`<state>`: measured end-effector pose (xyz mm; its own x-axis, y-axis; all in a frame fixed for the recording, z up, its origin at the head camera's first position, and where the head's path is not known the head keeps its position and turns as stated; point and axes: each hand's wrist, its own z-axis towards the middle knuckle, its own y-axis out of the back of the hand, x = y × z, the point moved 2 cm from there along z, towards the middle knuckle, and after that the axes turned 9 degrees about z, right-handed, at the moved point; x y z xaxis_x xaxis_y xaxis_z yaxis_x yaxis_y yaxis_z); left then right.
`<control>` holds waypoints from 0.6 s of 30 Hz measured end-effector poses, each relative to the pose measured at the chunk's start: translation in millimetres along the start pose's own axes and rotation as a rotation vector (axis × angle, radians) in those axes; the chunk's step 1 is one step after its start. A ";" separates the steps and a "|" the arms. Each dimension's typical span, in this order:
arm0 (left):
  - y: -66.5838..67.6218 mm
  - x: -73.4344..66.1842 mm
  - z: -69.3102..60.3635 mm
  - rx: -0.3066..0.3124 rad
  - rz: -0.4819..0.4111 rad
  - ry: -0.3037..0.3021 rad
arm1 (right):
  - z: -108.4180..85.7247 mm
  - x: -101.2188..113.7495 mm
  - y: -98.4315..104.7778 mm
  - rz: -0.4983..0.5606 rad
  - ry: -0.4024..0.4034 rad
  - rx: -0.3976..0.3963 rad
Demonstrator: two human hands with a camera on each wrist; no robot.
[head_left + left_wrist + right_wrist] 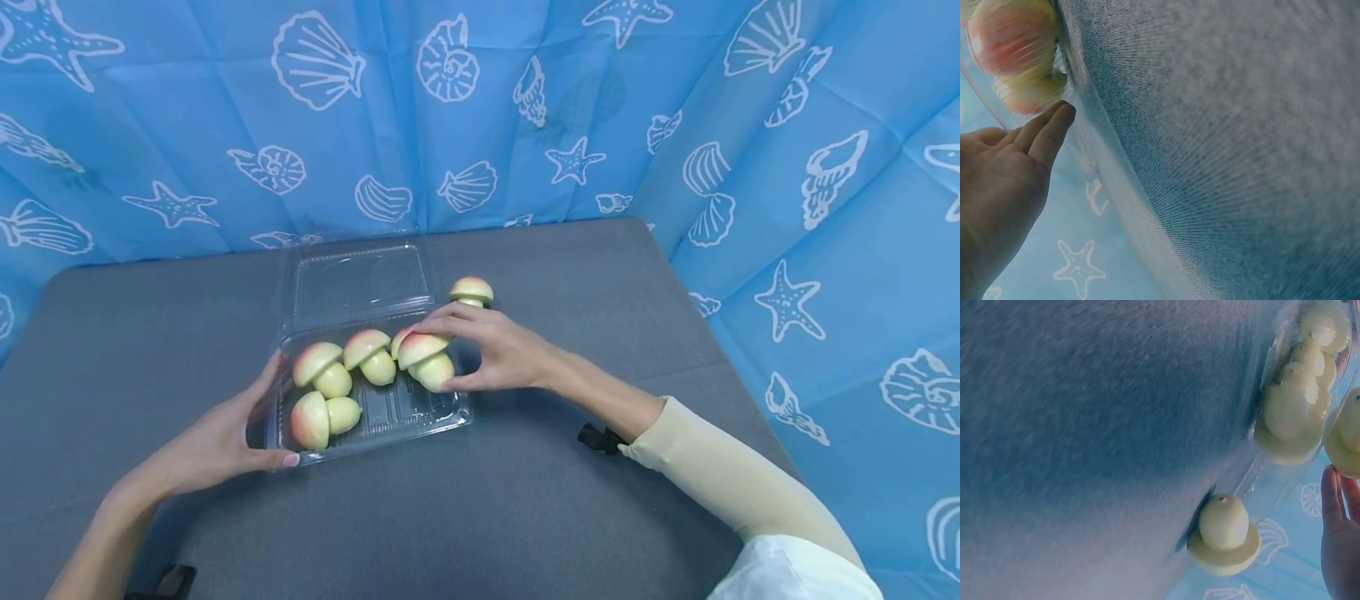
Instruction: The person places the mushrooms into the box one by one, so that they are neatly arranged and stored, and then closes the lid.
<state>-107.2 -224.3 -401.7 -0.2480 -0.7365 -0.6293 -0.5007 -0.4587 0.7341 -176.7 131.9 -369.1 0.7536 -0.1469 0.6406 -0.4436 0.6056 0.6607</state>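
Note:
A clear plastic clamshell box (375, 433) lies on the table with its lid folded back. In its tray sit several mushroom-shaped pieces, pale yellow-green with reddish caps, one of them a mushroom (310, 421) on its side at the front left. My left hand (213, 433) holds the box's left end, thumb at the front corner and fingers along the side. Over the tray's right end my right hand (495, 346) pinches another toy mushroom (431, 371), also seen as a mushroom (1349, 431) in the right wrist view. That piece partly covers one behind it.
A single mushroom (1224, 525) stands on the table just behind and right of the box. The raised lid (360, 279) reaches toward the back edge of the grey-covered table (562, 500). Blue cloth (480, 125) with white shell prints hangs behind and to the right.

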 end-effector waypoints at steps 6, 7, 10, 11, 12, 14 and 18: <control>-0.7 1.8 0.8 -0.003 -0.003 -0.002 | 5.0 0.8 -9.9 0.023 0.027 0.040; -1.0 2.0 1.2 -0.002 -0.003 -0.004 | 5.7 1.1 -11.4 0.026 0.029 0.045; -1.0 2.4 1.8 -0.006 0.012 -0.004 | 7.7 1.7 -15.8 0.021 0.034 0.051; -0.9 2.4 1.8 -0.008 0.013 -0.004 | 8.5 1.7 -17.4 0.016 0.033 0.054; -0.6 2.4 1.6 -0.009 0.015 -0.003 | 9.3 2.1 -19.0 0.008 0.030 0.058; -0.3 2.2 1.2 -0.012 0.013 -0.007 | 11.2 2.7 -22.4 -0.004 0.023 0.069; -0.7 1.9 0.9 -0.015 0.010 -0.011 | 14.2 4.0 -29.4 -0.013 0.023 0.091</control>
<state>-108.0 -225.0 -403.6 -0.2619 -0.7359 -0.6245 -0.4858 -0.4586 0.7441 -167.5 102.4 -380.3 0.7703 -0.1356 0.6231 -0.4752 0.5296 0.7026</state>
